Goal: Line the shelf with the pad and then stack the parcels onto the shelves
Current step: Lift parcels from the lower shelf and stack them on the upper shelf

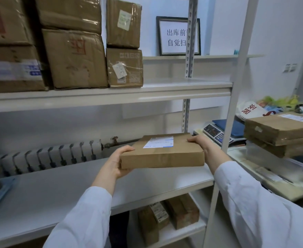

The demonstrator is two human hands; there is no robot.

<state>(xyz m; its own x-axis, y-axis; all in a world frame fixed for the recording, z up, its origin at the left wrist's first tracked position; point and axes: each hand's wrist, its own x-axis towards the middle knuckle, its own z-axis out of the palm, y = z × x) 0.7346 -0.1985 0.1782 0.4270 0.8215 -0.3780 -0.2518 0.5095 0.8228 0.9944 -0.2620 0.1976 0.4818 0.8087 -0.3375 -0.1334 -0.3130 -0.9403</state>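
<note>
In the middle of the frame, the left hand (117, 162) and right hand (200, 143) each grip one end of a flat brown parcel (162, 151), held above the white middle shelf (57, 192).

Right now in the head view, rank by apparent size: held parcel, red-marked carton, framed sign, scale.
1. Red-marked carton
2. Held parcel, though nearness inflates it
3. Framed sign
4. Scale, partly hidden behind the post
</note>
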